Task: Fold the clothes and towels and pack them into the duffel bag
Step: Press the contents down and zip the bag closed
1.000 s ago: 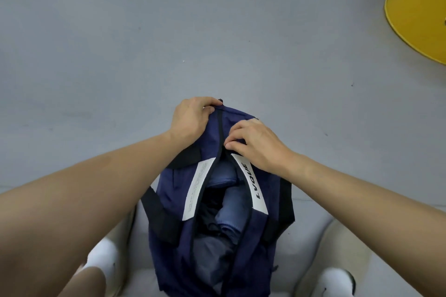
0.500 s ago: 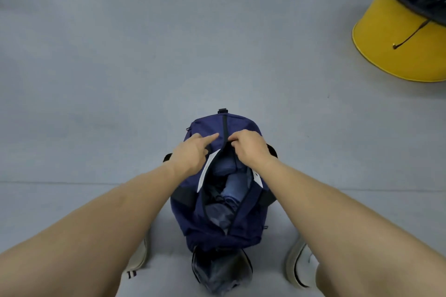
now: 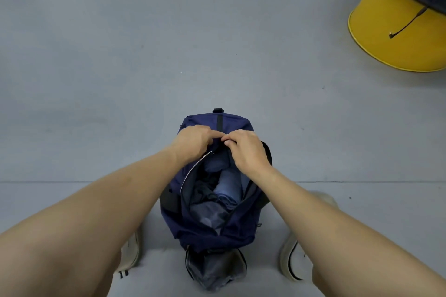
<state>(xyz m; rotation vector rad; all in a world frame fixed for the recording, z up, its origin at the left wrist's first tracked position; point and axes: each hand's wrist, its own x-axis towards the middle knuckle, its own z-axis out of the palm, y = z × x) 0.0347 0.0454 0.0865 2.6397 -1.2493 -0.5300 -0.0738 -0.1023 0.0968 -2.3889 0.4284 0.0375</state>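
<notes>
A navy duffel bag [image 3: 241,229] stands on the grey floor between my feet, its top unzipped. Folded blue and dark clothes [image 3: 224,190] fill the opening. My left hand [image 3: 193,141] grips the bag's fabric at the far end of the opening, fingers curled. My right hand [image 3: 245,149] pinches the zipper area right beside it, fingertips nearly touching the left hand. What the fingertips hold is hidden between the hands. An end pocket [image 3: 214,270] at the near end gapes open with grey cloth inside.
A yellow cone-shaped stand [image 3: 395,38] with a black top and a dangling cable sits at the far right. My two white shoes [image 3: 130,251] [image 3: 290,258] flank the bag. Grey floor [image 3: 120,55] spreads out ahead.
My head has risen, so the bag looks smaller and farther away. Both hands have come together at the far end of the zipper opening; the white label strips have folded inward.
</notes>
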